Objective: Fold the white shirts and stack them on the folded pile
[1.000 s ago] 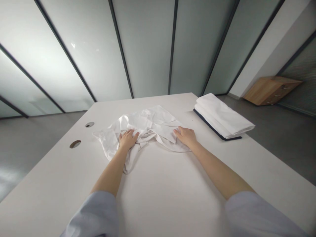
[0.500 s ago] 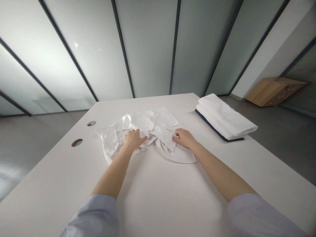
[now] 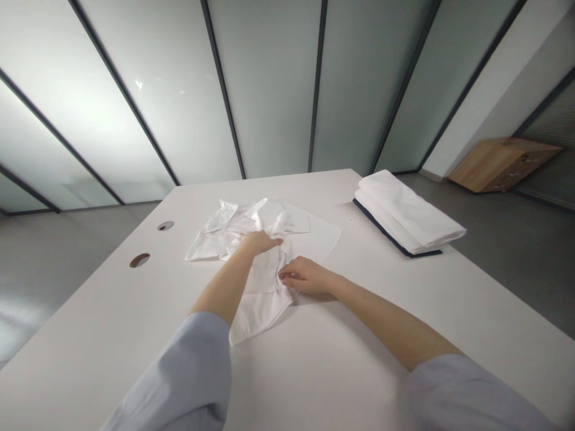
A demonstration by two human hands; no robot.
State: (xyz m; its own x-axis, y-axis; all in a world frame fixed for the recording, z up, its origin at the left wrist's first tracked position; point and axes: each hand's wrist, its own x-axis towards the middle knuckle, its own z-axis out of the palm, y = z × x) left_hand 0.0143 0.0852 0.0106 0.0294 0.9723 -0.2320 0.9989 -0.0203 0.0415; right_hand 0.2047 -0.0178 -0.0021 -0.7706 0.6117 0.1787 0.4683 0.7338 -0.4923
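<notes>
A thin, crumpled white garment [image 3: 314,236], like a shirt, lies on the white table in front of me. One flap of it hangs toward me in a pointed shape. My left hand [image 3: 260,241] rests on the middle of the cloth, thumb stretched out to the right; its other fingers are mostly hidden. Just nearer and to the right, my right hand [image 3: 308,276] pinches a gathered fold of the garment between thumb and fingers. The two hands are close but apart.
At the right edge of the table [image 3: 350,371] lies a folded white cloth stack [image 3: 408,212] over a dark blue folded piece [image 3: 389,232]. Two round cable holes, one of them this open one [image 3: 139,260], pierce the left side. Frosted glass panels stand behind; a wooden cabinet [image 3: 498,164] is at far right.
My right hand has moved left and nearer with a fold of the garment. My left hand has shifted slightly right. Part of the cloth now extends toward me, and its right side lies flatter.
</notes>
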